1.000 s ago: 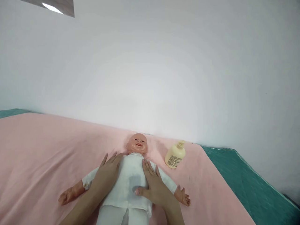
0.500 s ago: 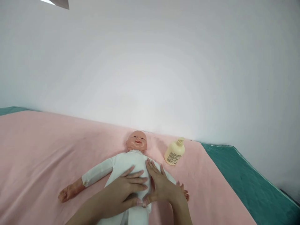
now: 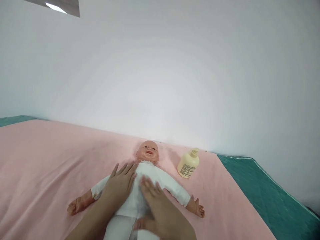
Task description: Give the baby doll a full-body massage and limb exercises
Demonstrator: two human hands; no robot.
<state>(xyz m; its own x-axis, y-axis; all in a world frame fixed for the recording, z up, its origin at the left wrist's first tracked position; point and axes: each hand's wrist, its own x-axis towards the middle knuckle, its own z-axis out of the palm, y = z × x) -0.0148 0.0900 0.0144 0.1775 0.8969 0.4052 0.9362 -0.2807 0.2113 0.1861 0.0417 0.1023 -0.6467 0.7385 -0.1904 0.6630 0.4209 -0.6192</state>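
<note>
A baby doll (image 3: 147,170) in white cloth lies on its back, head away from me and arms spread to both sides. My left hand (image 3: 121,183) rests on the doll's shoulder and upper chest at the left, fingers stretched out. Over the lower chest and belly is my right hand (image 3: 158,208), fingers extended and thumb apart, slightly smeared by motion; whether it touches the cloth I cannot tell. Neither hand holds anything. To the right of the doll's head stands a pale yellow pump bottle (image 3: 188,163) with a printed label.
A pink sheet (image 3: 62,150) lies under the doll and bottle. Green padded material (image 3: 265,186) shows beyond it at the right and far left. Behind the bed rises a white wall (image 3: 160,73). A dark-framed panel (image 3: 67,6) hangs at the top left.
My left hand has moved from the doll's belly up to its left-side shoulder. My right hand has slid from the right side of the chest down and inward, uncovering the doll's right-side arm.
</note>
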